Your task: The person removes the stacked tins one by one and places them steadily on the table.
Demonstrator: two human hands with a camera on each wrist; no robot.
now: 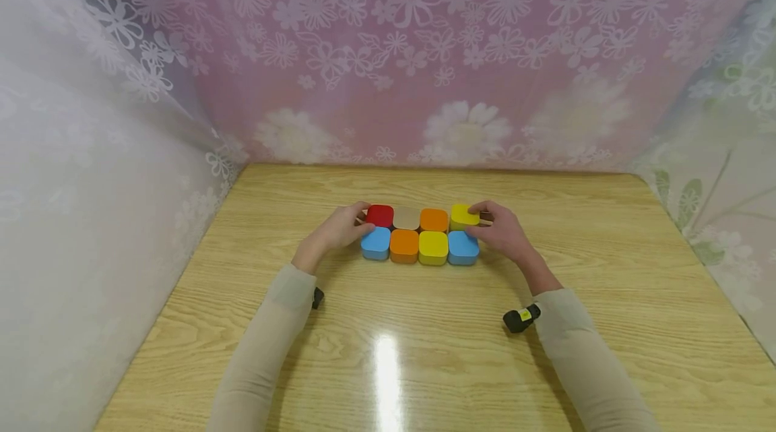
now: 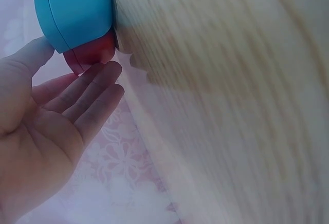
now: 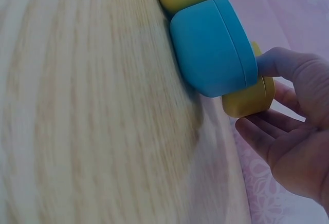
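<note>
Several rounded square blocks stand in two touching rows on the wooden table. My left hand [image 1: 341,226] is at the left end, its thumb at the front blue block [image 1: 376,243] and its fingers against the red block [image 1: 380,216] behind. In the left wrist view the fingers [image 2: 100,88] are extended along the red block's side. My right hand [image 1: 500,231] is at the right end. Its thumb meets the right blue block [image 3: 213,49], and its other fingers lie against the back yellow block [image 3: 249,98]. Neither palm touches the blocks.
Between the ends are a beige block [image 1: 406,218], a back orange block [image 1: 434,220], a front orange block [image 1: 404,246] and a front yellow block [image 1: 433,247]. A flowered cloth [image 1: 412,81] hangs behind the table [image 1: 424,324]. Black wrist devices [image 1: 521,317] show near both sleeves.
</note>
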